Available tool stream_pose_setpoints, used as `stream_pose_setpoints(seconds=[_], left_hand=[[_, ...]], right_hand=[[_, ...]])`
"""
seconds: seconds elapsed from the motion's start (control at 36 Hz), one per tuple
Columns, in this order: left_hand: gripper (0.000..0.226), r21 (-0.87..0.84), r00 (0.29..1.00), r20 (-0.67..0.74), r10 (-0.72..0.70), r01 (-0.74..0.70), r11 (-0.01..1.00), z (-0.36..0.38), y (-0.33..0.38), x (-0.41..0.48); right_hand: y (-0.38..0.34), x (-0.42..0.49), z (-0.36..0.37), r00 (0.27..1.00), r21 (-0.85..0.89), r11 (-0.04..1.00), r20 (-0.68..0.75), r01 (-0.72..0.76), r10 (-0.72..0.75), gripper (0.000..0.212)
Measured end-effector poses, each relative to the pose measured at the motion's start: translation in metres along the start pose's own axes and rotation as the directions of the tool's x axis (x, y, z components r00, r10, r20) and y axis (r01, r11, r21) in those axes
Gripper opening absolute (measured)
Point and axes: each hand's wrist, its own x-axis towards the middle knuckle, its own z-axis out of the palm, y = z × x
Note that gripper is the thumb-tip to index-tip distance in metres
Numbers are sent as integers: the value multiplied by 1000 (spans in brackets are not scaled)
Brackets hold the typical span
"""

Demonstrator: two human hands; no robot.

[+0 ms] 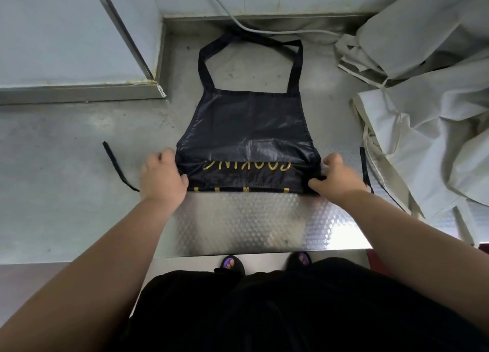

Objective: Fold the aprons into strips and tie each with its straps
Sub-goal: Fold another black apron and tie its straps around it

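Pale aprons (423,108) partly beyond right edge.

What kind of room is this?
Probably a work kitchen, maybe a restaurant's back room. The counter is shiny steel, the black apron on it says COOKING in gold, and a heap of pale aprons lies at the right.

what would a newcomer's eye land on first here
A shiny black apron lies flat in the middle of the steel table, its near hem folded up so the gold COOKING lettering reads upside down. The left hand and right hand grip that fold at its two ends. A heap of crumpled white aprons fills the table's right side.
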Motion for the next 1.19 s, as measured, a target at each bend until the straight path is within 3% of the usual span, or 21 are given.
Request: stream_pose_setpoints(seconds=[0.06,0.11,0.17,0.25,0.33,0.44,0.64,0.72,0.81,0.89,1.03,1.11,1.19], left_hand=[[59,122,960,-37,278,-272,954,6,11,-8],[61,93,885,88,458,-465,880,15,29,-17],[48,29,879,197,435,-449,893,24,48,-24],[42,100,934,157,319,-337,936,34,68,-28],[52,181,954,120,274,-292,939,41,76,-27],[50,128,949,137,283,-301,945,46,76,-30],[49,144,948,117,295,-310,940,52,74,-37],[50,165,948,123,294,-312,936,52,75,-38],[49,137,954,116,278,-292,946,51,75,-40],[47,83,925,147,350,-364,928,51,80,-40],[84,27,804,360,474,-517,856,52,99,-36],[87,41,774,365,518,-569,821,51,101,-37],[88,71,784,332,525,-575,815,52,97,-42]], right_hand=[[2,2,-2,1000,18,1000,-1,-3,3,52],[2,6,-5,999,65,998,35,0,-2,47],[0,9,-12,998,169,985,55,-27,17,36],[-8,13,-23,996,279,956,52,-88,76,42],[-11,25,-25,992,193,973,53,-126,118,41],[-12,40,-23,985,240,957,102,-160,139,20],[-20,46,-20,999,86,996,-33,-11,14,14],[-24,43,-25,1000,58,998,15,-12,11,26],[-25,41,-31,987,-14,999,159,-38,40,26],[-23,47,-34,978,18,999,205,-45,40,17],[-20,55,-30,994,0,1000,104,21,-21,11],[-22,56,-28,996,64,994,-31,86,-84,5],[-27,58,-30,991,161,979,18,128,-132,9]])
